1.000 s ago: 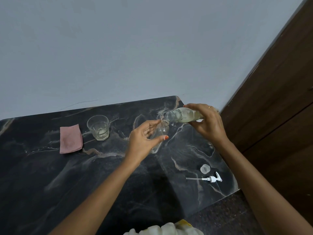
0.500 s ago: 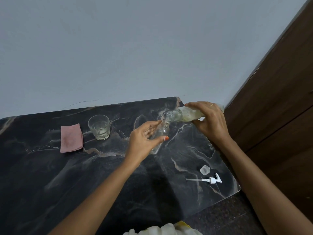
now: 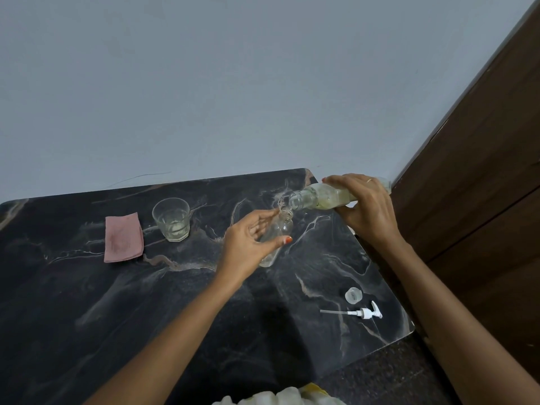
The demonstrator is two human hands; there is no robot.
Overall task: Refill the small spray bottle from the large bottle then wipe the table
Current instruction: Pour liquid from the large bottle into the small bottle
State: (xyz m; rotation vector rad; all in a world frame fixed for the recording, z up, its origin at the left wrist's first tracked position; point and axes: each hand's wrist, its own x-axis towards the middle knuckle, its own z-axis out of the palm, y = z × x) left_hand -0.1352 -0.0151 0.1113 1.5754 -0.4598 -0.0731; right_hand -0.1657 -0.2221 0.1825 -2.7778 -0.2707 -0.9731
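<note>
Black marble-look bench [image 3: 87,302], glossy with pale veins, rounded corners, back edge tight against a plain grey wall [image 3: 204,83]. Brown wooden panel [image 3: 482,185] crowding the right side, so hardly any room there. Loads of open surface front-left though.

Small spray bottle [image 3: 277,232]: clear, slim, tilted, neck up toward the right, base down near the bench, looks pretty much empty. Wrapped in the left hand [image 3: 251,244], thumb across the front, fingers behind. Large bottle [image 3: 327,197]: clear plastic, pale yellowish liquid inside, tipped almost flat, mouth right at the small one's neck, over the far right corner. Gripped round its body by the right hand [image 3: 368,209].

Left of that: faceted clear glass [image 3: 171,219], upright, a bit of clear liquid at the bottom. Folded pink cloth [image 3: 124,237] flat just beside it.

Near the right edge: small translucent cap [image 3: 353,295] and white pump sprayer head [image 3: 365,313] lying on its side, tube pointing left, close together, well apart from the bottles.
</note>
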